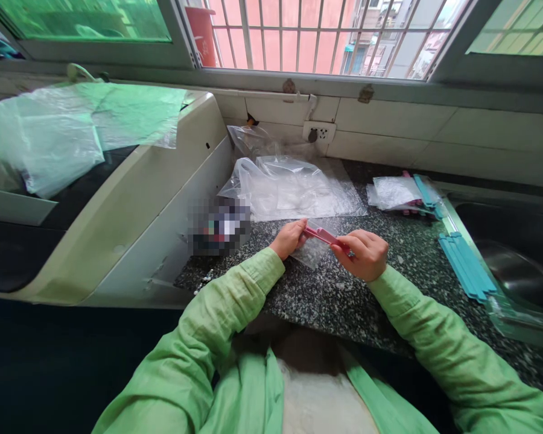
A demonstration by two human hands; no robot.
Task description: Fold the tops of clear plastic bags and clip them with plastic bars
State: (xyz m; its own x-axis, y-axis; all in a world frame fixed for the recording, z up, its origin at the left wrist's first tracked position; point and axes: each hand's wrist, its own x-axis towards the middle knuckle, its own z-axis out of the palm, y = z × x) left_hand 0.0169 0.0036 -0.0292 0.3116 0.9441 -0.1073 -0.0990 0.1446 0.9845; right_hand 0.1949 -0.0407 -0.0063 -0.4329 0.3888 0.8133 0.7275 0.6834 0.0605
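**Both hands gripping a pink strip over a stone counter**

Both forearms, in green sleeves, reach forward over the speckled dark granite counter. The left hand and right hand are each closed in a pinch on opposite ends of a slim pink plastic strip, held between them. A small clear plastic bag hangs from the strip, just above the counter.
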